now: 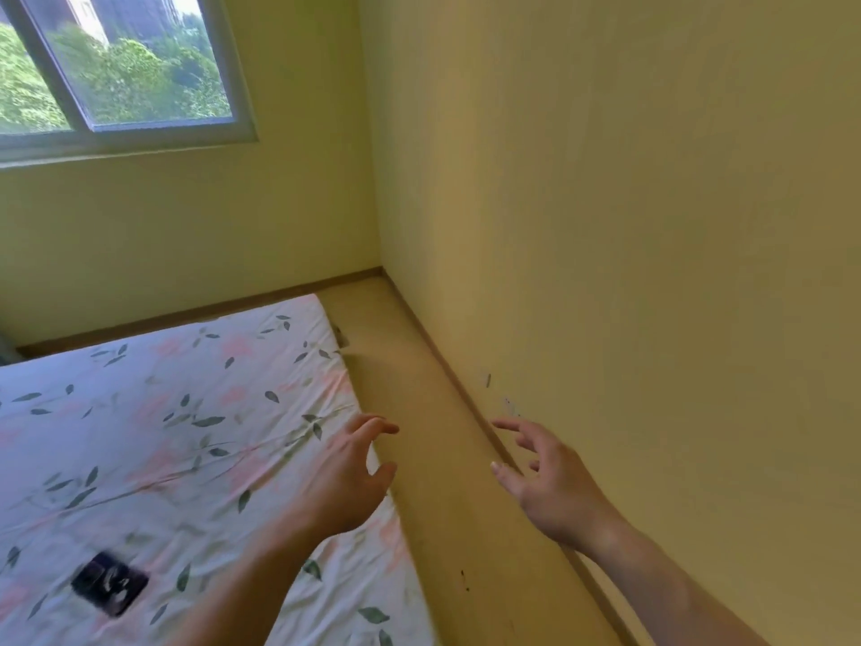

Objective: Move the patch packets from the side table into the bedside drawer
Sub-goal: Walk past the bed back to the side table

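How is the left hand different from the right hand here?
The left hand hangs over the edge of the flowered bed sheet; the right hand hangs over the bare floor strip beside the wall. The left hand's thumb points right, the right hand's thumb points left. Both are empty, with fingers spread and loosely bent.

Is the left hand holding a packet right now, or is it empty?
Empty. The left hand hovers over the bed's edge with fingers loosely spread, nothing between them.
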{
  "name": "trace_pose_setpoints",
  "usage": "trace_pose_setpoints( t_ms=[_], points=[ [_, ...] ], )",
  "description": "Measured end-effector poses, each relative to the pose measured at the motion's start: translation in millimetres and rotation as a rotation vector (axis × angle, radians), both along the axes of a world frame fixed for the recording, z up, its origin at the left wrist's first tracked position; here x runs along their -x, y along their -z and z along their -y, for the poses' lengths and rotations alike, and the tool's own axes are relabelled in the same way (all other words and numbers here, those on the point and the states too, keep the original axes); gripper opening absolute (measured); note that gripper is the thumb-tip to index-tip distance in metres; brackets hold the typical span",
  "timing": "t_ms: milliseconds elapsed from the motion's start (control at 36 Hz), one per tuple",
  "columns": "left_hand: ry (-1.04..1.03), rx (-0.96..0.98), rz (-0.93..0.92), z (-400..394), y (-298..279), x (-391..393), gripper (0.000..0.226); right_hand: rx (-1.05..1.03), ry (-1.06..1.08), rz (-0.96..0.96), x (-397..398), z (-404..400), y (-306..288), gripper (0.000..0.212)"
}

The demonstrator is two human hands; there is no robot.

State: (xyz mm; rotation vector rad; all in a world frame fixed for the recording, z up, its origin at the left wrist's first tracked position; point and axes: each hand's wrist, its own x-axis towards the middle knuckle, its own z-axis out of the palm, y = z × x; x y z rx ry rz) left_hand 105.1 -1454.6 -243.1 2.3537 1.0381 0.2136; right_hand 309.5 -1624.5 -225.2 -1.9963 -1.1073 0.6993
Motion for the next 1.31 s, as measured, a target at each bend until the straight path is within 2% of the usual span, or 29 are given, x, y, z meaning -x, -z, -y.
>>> trace_pose_setpoints(
  t_ms=[167, 472, 778, 1139, 1306],
  points=[
    [-0.118, -0.036, -0.023, -3, -15, -46, 0.042, 0.016, -0.101, 0.027, -86, -27, -18, 0.048],
    [-0.404, -0.099, 0.053, -82, -31, -79, 0.036, -0.081, -0.393, 0.039, -151, -181, -35, 0.05],
    [-0.493, -0.041, 0.049, -272, 0, -148, 0.037, -0.056, -0.451, 0.059, -236, -384, -33, 0.049],
    [-0.521, -0.094, 0.03, -488, -32, -213, 0.04, -0.049, -0.554, -0.041, -290, -636, -27, 0.05],
    [-0.626, -0.136, 0.006, -589, -35, -238, 0.038, -0.08, -0.645, -0.049, -320, -762, -16, 0.052]
  ],
)
